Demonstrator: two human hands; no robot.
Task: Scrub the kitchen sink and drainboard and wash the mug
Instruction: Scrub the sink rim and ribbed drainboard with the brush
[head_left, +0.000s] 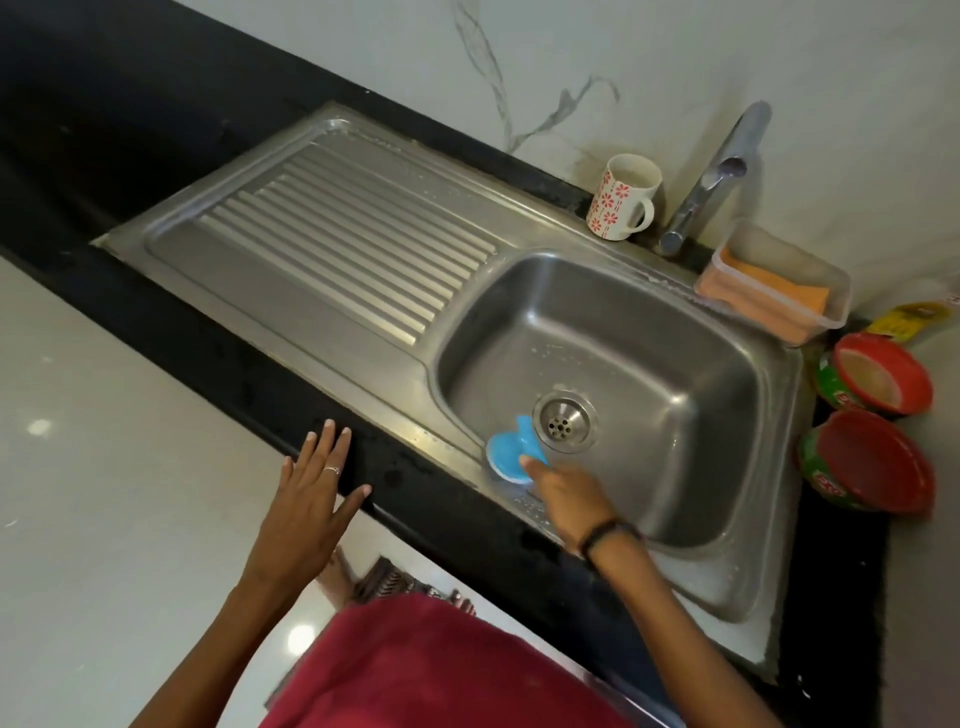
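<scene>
Mug (621, 200) behind sink (727, 332) (drainboard (332, 244) left).

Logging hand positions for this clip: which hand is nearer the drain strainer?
Right. The right hand holds the blue scrubber inside the basin, right beside the drain strainer. The left hand rests on the black counter edge, outside the sink.

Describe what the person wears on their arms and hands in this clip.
Both forearms are bare, with no sleeves in view. The left hand has a thin silver-coloured ring on one finger. The right hand has no ring that shows; a dark narrow band circles its wrist. No gloves.
</scene>
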